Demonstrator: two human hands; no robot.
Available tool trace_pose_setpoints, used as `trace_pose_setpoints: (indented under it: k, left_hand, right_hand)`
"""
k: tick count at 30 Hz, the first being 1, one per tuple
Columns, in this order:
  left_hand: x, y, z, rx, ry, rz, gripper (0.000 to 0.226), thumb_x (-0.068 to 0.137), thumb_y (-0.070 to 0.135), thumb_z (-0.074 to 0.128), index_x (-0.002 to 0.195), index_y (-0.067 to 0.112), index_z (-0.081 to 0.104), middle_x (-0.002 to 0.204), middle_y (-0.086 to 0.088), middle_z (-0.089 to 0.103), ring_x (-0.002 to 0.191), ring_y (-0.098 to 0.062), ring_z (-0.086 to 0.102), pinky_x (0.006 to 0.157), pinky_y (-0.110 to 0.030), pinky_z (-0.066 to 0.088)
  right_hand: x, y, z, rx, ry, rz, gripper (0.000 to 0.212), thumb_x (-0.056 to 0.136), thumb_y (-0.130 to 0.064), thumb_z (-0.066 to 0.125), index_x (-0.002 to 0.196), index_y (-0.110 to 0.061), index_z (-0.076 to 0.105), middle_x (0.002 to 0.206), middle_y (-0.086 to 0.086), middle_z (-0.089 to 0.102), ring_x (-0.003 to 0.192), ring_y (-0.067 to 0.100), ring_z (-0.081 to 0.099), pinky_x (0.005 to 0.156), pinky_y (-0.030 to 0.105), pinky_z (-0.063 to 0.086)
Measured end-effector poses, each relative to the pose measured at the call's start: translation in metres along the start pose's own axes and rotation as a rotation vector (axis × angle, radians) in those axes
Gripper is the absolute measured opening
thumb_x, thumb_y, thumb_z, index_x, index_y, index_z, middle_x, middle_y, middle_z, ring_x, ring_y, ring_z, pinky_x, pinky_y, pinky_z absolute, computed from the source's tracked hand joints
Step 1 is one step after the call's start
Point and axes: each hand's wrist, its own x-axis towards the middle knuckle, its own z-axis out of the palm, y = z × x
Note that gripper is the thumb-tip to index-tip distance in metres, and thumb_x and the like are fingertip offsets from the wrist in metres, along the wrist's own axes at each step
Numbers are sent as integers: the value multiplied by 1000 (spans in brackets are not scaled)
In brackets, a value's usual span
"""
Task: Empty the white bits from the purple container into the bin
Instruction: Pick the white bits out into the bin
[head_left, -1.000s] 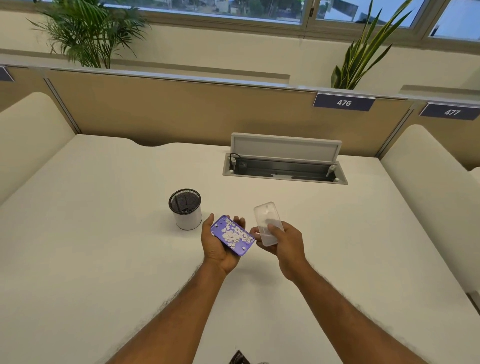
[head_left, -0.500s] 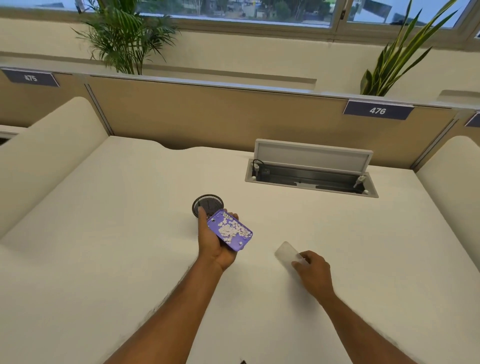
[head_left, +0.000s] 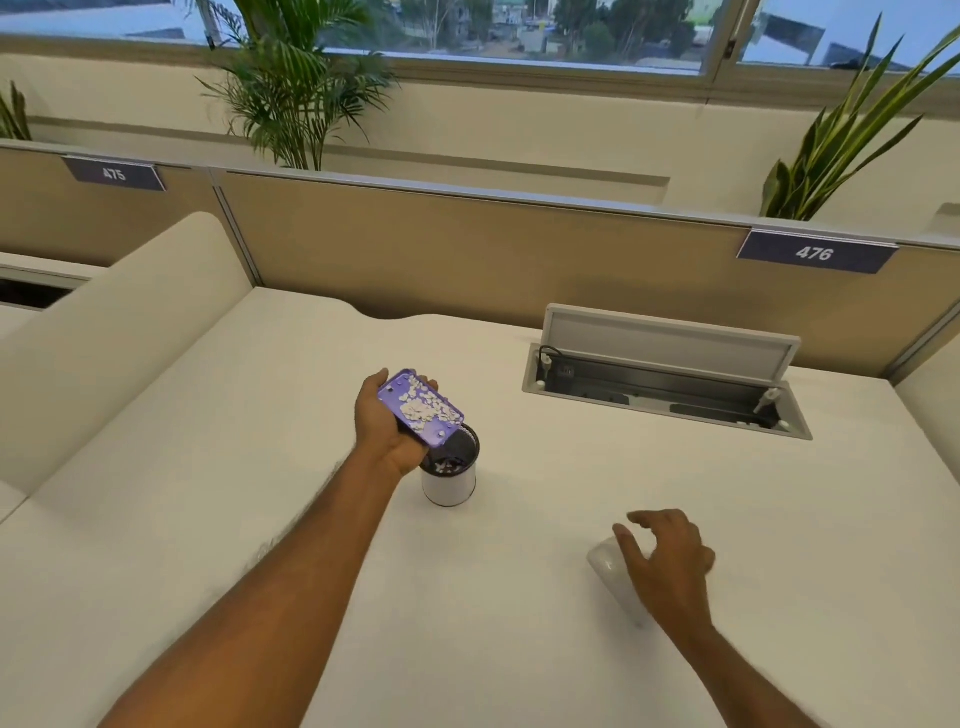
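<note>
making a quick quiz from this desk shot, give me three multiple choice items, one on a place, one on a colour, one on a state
1. Where is the container?
A. flat on the desk
B. tilted over the bin
C. in the cable tray

2. What colour is the container?
A. purple
B. green
C. red

3. What is the right hand doing?
A. gripping the bin
B. holding the container
C. open over the lid

Answers: 1 B, the left hand holds its low end at the bin's rim. 2 A, it is purple under the white bits. 3 C, fingers are spread above the clear lid lying on the desk.

White desk (head_left: 675, 493), tan partition (head_left: 467, 249), windows (head_left: 467, 26)
</note>
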Motion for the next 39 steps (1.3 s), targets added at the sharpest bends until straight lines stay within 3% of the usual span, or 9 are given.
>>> trace_pose_setpoints:
  k: [7, 13, 18, 25, 33, 39]
  left_hand:
    - [30, 8, -13, 28, -14, 10, 34, 90, 38, 40, 79, 13, 60, 67, -6, 66, 75, -23, 58, 82, -37, 47]
    - [45, 10, -17, 231, -13, -15, 36, 91, 42, 38, 83, 14, 59, 80, -6, 61, 76, -22, 58, 77, -37, 50]
    - [57, 10, -26, 395, 2, -29, 39, 94, 46, 36, 91, 14, 57, 88, -7, 62, 79, -21, 60, 82, -39, 50]
    - [63, 6, -26, 432, -31, -70, 39, 95, 42, 33, 89, 12, 57, 87, -9, 61, 77, -21, 58, 77, -35, 50]
    - [74, 6, -32, 434, 15, -78, 41, 93, 46, 35, 90, 14, 60, 87, -9, 63, 75, -23, 61, 76, -39, 52]
    - [74, 7, -33, 424, 18, -58, 41, 93, 45, 36, 90, 13, 61, 85, -7, 66, 70, -20, 62, 70, -34, 54]
  right_hand:
    - [52, -129, 15, 159, -157, -485, 11, 87, -30, 59, 95, -25, 65, 92, -9, 64, 89, 11, 56, 84, 40, 42]
    - [94, -222, 40, 23, -317, -761, 28, 93, -32, 54, 117, -20, 61, 116, 1, 63, 108, 18, 51, 90, 37, 39]
    - [119, -245, 67, -134, -268, -841, 25, 93, -30, 53, 115, -22, 65, 111, 2, 66, 103, 23, 53, 81, 38, 36]
    - [127, -244, 79, -214, -310, -944, 29, 95, -34, 50, 121, -27, 61, 109, 3, 61, 103, 23, 48, 86, 39, 29]
    - [114, -223, 79, -188, -314, -887, 35, 94, -39, 49, 123, -24, 61, 115, 3, 62, 105, 21, 48, 86, 37, 28]
    - [106, -210, 81, -174, -321, -890, 33, 90, -39, 57, 117, -21, 66, 115, 1, 63, 105, 19, 50, 83, 32, 28]
